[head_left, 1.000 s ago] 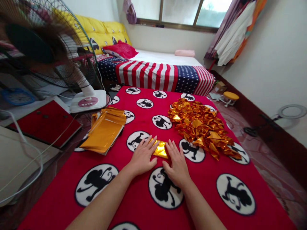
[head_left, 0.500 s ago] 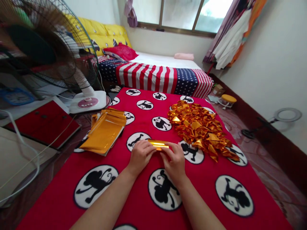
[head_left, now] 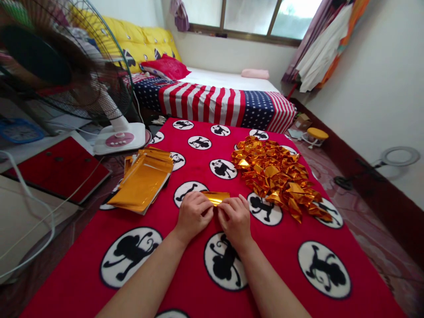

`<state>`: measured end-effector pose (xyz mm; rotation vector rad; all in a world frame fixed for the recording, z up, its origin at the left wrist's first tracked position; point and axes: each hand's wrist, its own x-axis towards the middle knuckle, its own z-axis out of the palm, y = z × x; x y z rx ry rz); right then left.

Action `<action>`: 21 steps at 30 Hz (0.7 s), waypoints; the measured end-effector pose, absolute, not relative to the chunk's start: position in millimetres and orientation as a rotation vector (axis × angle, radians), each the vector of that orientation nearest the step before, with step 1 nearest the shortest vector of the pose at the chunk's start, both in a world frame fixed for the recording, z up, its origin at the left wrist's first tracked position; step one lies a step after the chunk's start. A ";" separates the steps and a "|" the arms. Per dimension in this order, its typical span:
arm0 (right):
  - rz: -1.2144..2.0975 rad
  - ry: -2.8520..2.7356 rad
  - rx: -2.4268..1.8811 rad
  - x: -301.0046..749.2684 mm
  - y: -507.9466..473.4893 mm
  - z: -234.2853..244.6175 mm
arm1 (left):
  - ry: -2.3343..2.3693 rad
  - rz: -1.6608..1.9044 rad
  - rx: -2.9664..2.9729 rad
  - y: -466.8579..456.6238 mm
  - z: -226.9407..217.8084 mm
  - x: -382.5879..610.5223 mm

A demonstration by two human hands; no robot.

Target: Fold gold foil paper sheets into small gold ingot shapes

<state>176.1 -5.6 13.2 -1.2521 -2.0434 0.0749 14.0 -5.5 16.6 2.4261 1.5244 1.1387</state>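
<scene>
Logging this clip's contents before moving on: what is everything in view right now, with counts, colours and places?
gold foil sheet: one, gold, pinched between both hands above the blanket
sheet stack: one, gold, at the blanket's left edge
folded foil pile: one heap, gold, right of the hands
blanket: one, red with black monkeys in white rounds, under the hands and foil
fan: one, dark grille and white base, far left
board: one, red, on the floor at left
bed: one, stars-and-stripes cover, behind the blanket
left hand: one, gripping the sheet's left end
right hand: one, gripping its right end
</scene>
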 end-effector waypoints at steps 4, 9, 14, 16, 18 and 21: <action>0.067 -2.035 -1.239 179.7 -4.1 10.5 | 1.528 1.145 2.434 -4.7 16.2 11.8; 0.053 -2.014 -1.268 189.9 -1.7 9.1 | 1.629 1.189 2.393 -2.7 15.6 4.6; 0.066 -1.996 -1.284 195.7 -1.5 11.3 | 1.697 1.217 2.376 -0.1 14.3 -3.1; 0.084 -1.978 -1.298 198.5 -1.6 11.4 | 1.739 1.239 2.349 1.8 13.1 -8.4; 0.123 -1.918 -1.330 203.1 -0.9 9.6 | 1.840 1.316 2.253 4.4 11.4 -15.5; 0.289 -1.682 -1.394 209.6 1.2 4.0 | 1.919 1.466 2.042 8.2 8.8 -23.4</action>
